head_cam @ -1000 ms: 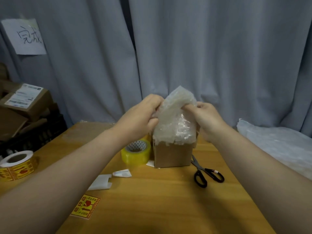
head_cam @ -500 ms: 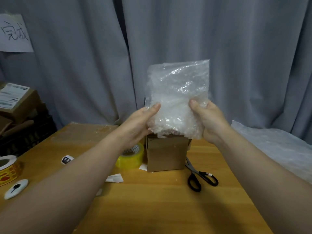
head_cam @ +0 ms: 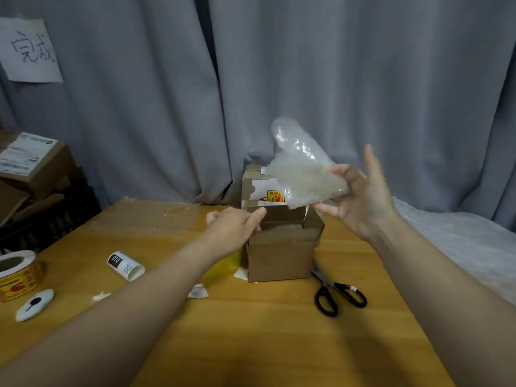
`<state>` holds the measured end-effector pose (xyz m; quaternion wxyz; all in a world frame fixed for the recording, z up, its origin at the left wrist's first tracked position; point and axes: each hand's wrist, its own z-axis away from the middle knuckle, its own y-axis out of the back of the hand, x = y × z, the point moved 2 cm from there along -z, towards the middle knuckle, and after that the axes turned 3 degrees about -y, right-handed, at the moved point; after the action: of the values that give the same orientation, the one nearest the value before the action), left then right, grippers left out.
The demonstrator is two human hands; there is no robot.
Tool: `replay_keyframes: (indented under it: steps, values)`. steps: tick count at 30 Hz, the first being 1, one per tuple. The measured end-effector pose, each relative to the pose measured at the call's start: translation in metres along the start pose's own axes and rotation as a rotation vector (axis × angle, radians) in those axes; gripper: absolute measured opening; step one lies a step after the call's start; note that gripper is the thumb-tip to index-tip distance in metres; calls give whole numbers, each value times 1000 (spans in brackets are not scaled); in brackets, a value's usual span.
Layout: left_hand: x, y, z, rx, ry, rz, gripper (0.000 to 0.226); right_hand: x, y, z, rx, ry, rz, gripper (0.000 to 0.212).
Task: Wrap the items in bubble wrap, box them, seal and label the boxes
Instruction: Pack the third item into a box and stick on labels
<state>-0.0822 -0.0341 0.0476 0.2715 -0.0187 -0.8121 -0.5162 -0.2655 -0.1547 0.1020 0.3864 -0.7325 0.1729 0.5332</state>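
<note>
My right hand (head_cam: 363, 202) is up in the air, fingers mostly straight and spread, with the bubble wrap bundle (head_cam: 301, 177) pinched between thumb and a lower finger; the bundle sticks out to the left of my palm, above the open cardboard box (head_cam: 282, 255). My left hand (head_cam: 231, 229) sits at that box's left rim, fingers curled and forefinger reaching toward the back flap; whether it truly grips the cardboard I cannot tell. Under my left forearm a yellow tape roll (head_cam: 223, 265) peeks out. Below my right hand, black scissors (head_cam: 339, 296) lie on the table (head_cam: 251, 331), just beside the box. A sealed box (head_cam: 259, 185) stands beyond both hands.
</note>
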Motion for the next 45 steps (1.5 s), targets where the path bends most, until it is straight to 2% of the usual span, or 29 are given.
replay_keyframes:
  steps: [2,3,6,7,9,11,14,17,19,21,22,24,25,26,27,29,32,34,35,39,41,45]
  values:
    - [3,-4,-1,4,-18,-143,49,-5,-8,-7,53,174,281,26]
    - [4,-5,0,-3,-29,-161,44,-6,-11,-10,66,286,409,27]
    - [1,-9,7,-114,-44,-128,32,-4,-26,-14,14,561,619,55]
    - [-1,-10,9,-144,-45,-134,36,-1,-30,-13,38,700,708,56]
    - [-6,-15,12,-131,-29,-124,54,14,-34,-11,79,964,976,38]
    - [-10,-18,17,-72,-2,-101,71,43,-28,-11,-12,1066,1275,31]
    - [-19,-23,19,13,9,-58,88,73,-3,-14,-180,992,1636,36]
    - [-22,-28,18,46,31,34,120,70,12,-16,-345,810,1794,39]
    - [-18,-26,18,61,5,13,129,65,14,-18,-466,705,1915,35]
    - [-11,-20,18,95,-90,-126,112,62,8,-20,-543,623,2053,30]
    - [-8,-18,17,122,-178,-239,92,61,5,-22,-559,543,2074,27]
    - [0,-17,11,218,-429,-475,43,53,-2,-24,-571,264,1987,16]
    - [5,-18,8,201,-518,-572,32,50,-3,-25,-572,125,1901,12]
    - [9,-19,3,87,-559,-629,34,47,-4,-27,-570,28,1821,16]
    - [12,-19,-3,-94,-528,-617,36,47,-4,-30,-559,-26,1770,21]
    - [17,-17,-16,-505,-334,-554,34,50,-6,-38,-529,-44,1776,25]
    - [23,-16,-38,-674,-235,-485,30,63,-7,-52,-486,-83,1854,35]
    - [22,-22,-49,-735,-203,-503,26,67,-13,-60,-487,-120,1871,51]
    - [21,-26,-53,-743,-193,-496,23,68,-17,-63,-503,-120,1896,52]
    - [13,-39,-63,-702,-176,-444,14,77,-24,-75,-549,-108,2028,34]
    - [10,-43,-64,-670,-185,-436,11,81,-19,-79,-544,-115,2044,33]
    - [7,-33,-60,-601,-204,-382,8,71,-5,-77,-555,-59,1920,36]
